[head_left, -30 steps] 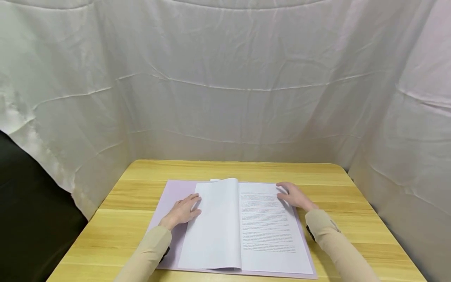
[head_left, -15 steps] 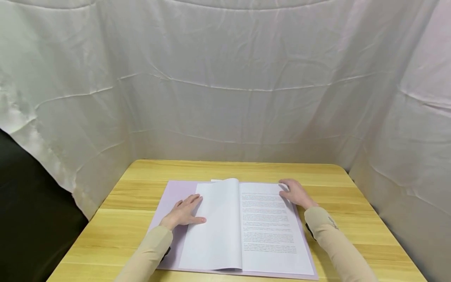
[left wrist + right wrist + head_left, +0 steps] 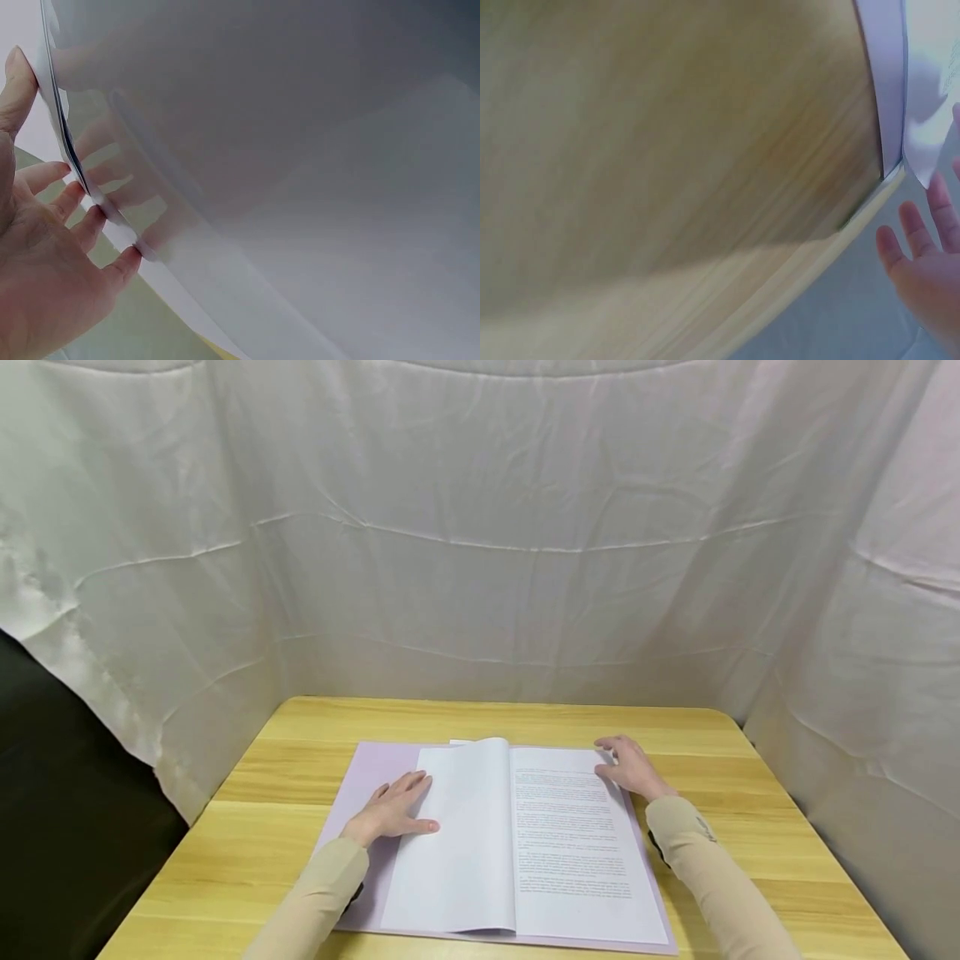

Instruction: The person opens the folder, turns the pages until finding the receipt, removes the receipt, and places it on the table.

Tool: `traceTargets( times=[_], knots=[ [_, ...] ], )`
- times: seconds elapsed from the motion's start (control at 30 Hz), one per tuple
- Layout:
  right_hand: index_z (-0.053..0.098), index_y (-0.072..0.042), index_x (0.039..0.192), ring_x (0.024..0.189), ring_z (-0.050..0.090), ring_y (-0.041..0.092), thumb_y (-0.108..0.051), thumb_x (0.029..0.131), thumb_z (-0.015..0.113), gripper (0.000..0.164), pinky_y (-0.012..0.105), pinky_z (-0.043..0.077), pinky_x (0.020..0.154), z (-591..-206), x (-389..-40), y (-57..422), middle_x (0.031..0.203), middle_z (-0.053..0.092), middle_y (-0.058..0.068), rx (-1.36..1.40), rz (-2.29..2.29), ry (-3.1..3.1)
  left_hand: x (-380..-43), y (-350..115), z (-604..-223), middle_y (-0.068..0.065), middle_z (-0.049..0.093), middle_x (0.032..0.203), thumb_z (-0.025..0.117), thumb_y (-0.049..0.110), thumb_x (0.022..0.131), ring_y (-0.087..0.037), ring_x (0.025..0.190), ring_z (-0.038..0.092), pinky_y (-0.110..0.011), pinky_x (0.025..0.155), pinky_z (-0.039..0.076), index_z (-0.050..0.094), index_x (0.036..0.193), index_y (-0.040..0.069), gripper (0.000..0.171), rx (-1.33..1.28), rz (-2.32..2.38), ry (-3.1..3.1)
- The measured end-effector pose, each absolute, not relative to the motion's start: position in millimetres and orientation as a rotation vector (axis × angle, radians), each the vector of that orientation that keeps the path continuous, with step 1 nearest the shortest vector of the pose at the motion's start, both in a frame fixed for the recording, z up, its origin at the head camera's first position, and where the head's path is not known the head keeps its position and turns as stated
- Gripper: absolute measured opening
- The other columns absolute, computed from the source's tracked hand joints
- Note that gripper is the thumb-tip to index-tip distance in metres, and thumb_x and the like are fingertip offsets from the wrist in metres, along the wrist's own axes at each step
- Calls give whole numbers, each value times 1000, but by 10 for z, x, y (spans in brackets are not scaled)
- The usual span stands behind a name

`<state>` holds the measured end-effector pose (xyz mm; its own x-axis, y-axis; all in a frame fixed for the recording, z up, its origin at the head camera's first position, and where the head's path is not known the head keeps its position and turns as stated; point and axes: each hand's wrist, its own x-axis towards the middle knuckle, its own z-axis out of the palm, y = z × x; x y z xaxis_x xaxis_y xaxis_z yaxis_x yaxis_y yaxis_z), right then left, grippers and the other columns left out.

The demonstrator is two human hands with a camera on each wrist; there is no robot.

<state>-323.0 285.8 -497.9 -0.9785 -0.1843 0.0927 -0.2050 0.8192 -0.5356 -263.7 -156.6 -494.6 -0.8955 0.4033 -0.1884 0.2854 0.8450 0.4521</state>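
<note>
In the head view an open booklet lies low in the centre of the frame, its blank left page (image 3: 453, 835) curving up along the fold and its right page (image 3: 570, 843) covered with small printed lines. Beneath it is a lilac folder (image 3: 382, 764), showing most at the left, on a wooden table (image 3: 225, 827). The left hand (image 3: 388, 814) rests at the outer edge of the left page, relaxed, fingers extended and thumb on the paper. The right hand (image 3: 633, 770) is at the top right corner of the right page, fingers loosely extended; whether it pinches the sheet cannot be told here. Beige sleeves (image 3: 318, 889) enter from the bottom, pale cloth (image 3: 525, 593) fills the top, and something black (image 3: 67, 793) sits at lower left. In the left wrist view the left hand is at the left of the frame, its spread fingertips against the paper edge; faint finger shapes show on the large grey surface. In the right wrist view the right hand is at the lower right, fingers apart and extended, one fingertip beside a bent page corner
</note>
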Motion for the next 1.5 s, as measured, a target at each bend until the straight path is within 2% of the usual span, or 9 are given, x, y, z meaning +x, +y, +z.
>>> traceTargets(
  times=[0.1, 0.33, 0.47, 0.57, 0.7, 0.9, 1.27, 1.5],
  knots=[
    [58, 3, 133, 113, 53, 44, -8, 88, 72, 48, 58, 47, 94, -4982, -3232, 2843, 125, 56, 28, 277, 881, -2951, -2644, -1566, -4942, -18, 28, 165, 73, 49, 89, -42, 153, 24, -68, 122, 16, 32, 157, 4, 91, 524, 605, 2747],
    [56, 3, 136, 122, 53, 47, -2, 92, 65, 45, 61, 46, 103, -4946, -3224, 2793, 137, 53, 33, 154, 963, -2924, -2640, -1566, -4942, -18, 28, 165, 73, 48, 89, -42, 153, 24, -68, 122, 16, 32, 157, 3, 91, 533, 604, 2744],
    [59, 1, 134, 108, 58, 41, -1, 92, 63, 42, 51, 52, 89, -4917, -3219, 2790, 124, 59, 30, 82, 1012, -2901, -2632, -1564, -4939, -18, 28, 165, 73, 48, 89, -42, 153, 25, -68, 122, 17, 32, 156, 2, 90, 534, 600, 2749],
    [63, -1, 128, 95, 55, 33, -2, 92, 63, 35, 37, 47, 75, -4917, -3230, 2806, 109, 61, 23, 64, 976, -2888, -2629, -1563, -4934, -17, 28, 165, 72, 48, 89, -41, 153, 24, -67, 122, 17, 32, 156, 3, 91, 530, 598, 2745],
    [68, -2, 120, 87, 53, 28, -4, 93, 63, 27, 30, 40, 69, -4941, -3250, 2823, 101, 62, 18, 69, 915, -2877, -2623, -1555, -4914, -17, 28, 165, 73, 48, 89, -41, 153, 24, -67, 123, 16, 32, 157, 3, 91, 523, 593, 2739],
    [69, -3, 117, 78, 53, 24, -8, 96, 60, 23, 29, 37, 65, -4951, -3251, 2821, 91, 64, 14, 81, 875, -2863, -2628, -1553, -4908, -16, 27, 166, 71, 48, 90, -41, 154, 21, -66, 124, 15, 30, 158, 3, 91, 509, 583, 2725],
    [67, -7, 112, 70, 51, 23, -10, 98, 61, 16, 30, 33, 66, -4943, -3235, 2815, 78, 62, 11, 117, 775, -2819, -2612, -1553, -4905, -17, 28, 165, 72, 47, 90, -41, 154, 23, -67, 123, 15, 30, 157, 2, 91, 512, 590, 2728],
    [63, -7, 107, 72, 53, 24, -14, 99, 58, 12, 30, 35, 67, -4943, -3223, 2817, 83, 64, 12, 81, 780, -2814, -2617, -1554, -4914, -17, 27, 166, 72, 47, 90, -41, 154, 22, -66, 123, 15, 30, 157, 2, 91, 517, 589, 2730]
  ],
)
